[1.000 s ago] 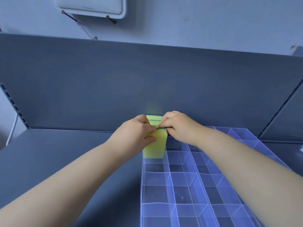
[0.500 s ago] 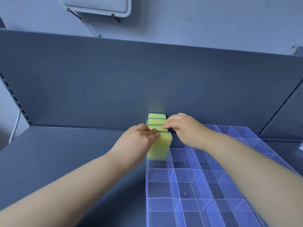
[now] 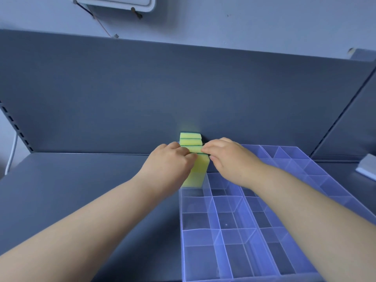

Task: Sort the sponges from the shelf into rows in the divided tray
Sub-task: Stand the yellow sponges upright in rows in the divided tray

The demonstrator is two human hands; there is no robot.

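Observation:
Several yellow sponges with green backs stand on edge in a row in the far left column of the clear divided tray (image 3: 240, 231). The nearest sponge (image 3: 198, 171) shows its yellow face toward me. Behind it stand the other sponges (image 3: 190, 139), up against the shelf's back panel. My left hand (image 3: 169, 163) holds the nearest sponge at its top left edge. From the other side, my right hand (image 3: 230, 157) pinches its top right edge with curled fingers. The sponge's lower part sits inside the tray cell.
The tray lies on a dark grey shelf (image 3: 81, 190) with a tall grey back panel (image 3: 183, 94). Its other cells hold nothing. A grey flat object (image 3: 367, 166) lies at the right edge. A white device (image 3: 114, 2) hangs on the wall above.
Both hands stay on the top of the nearest sponge. It now shows more of its yellow face, and more of the sponges behind it are in sight.

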